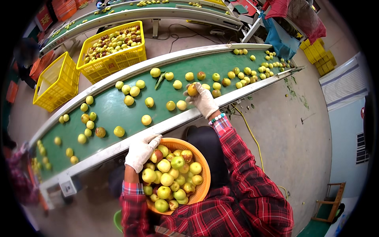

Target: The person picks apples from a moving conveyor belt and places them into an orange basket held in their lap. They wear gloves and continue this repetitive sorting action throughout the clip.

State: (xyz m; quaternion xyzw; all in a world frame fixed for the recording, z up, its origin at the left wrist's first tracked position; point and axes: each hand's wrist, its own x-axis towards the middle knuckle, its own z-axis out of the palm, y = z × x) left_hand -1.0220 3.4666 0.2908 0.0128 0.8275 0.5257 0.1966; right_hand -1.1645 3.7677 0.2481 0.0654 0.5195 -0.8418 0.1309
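Observation:
My right hand [202, 99], in a white glove, is over the green conveyor belt [112, 109] with a yellow-brown round fruit [192, 89] between thumb and fingers. In a white glove too, my left hand [142, 151] lies at the metal rail [174, 118] and the upper left rim of an orange plastic basket [205, 166]. Whether it grips the rim or a fruit, I cannot tell. The basket, on my lap, is heaped with green, yellow and partly brown jujube-like fruits [166, 179]. More such fruits [128, 100] are scattered along the belt, with a leafy sprig [160, 80] among them.
Beyond the belt stand a yellow crate full of fruits [111, 63] and another yellow crate [57, 81]. A second conveyor [136, 13] runs behind them. A yellow hose or cable [250, 127] lies on the floor at the right. A blurred person [22, 174] is at the far left.

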